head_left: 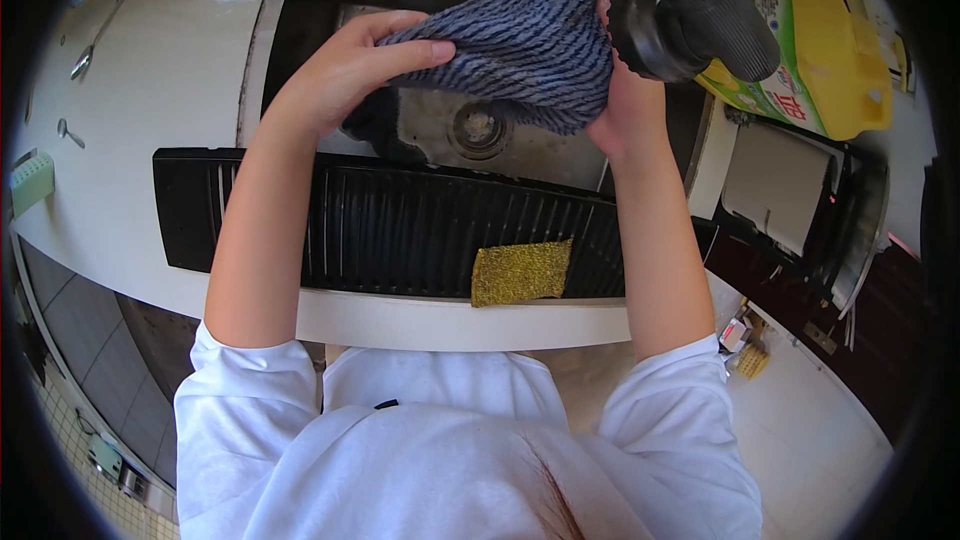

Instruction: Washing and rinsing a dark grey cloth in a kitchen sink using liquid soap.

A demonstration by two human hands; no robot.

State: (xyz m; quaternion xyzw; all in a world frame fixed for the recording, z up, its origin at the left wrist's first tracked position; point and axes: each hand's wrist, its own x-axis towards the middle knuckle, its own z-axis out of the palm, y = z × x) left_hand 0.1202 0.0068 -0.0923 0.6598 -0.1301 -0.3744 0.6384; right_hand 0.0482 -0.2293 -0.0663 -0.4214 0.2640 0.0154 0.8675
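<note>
A blue and grey striped cloth [517, 45] is stretched between my two hands above the sink [420, 116]. My left hand [356, 64] pinches its narrow left end between thumb and fingers. At the cloth's wide right end, my right hand [630, 105] grips the edge, its fingers partly hidden by the cloth and the black faucet head [649, 34]. Below the cloth, the metal drain [480, 127] shows in the sink floor. A black ribbed panel [390, 229] lies along the sink's front edge, beneath my forearms. On it rests a gold scouring pad [523, 272].
To the right stands a yellow detergent jug [832, 52] with a printed label, close to the faucet. A grey rectangular board [776, 184] stands in a rack beside it. Spoons [84, 60] hang or lie at the left, near a light-green perforated holder [33, 181].
</note>
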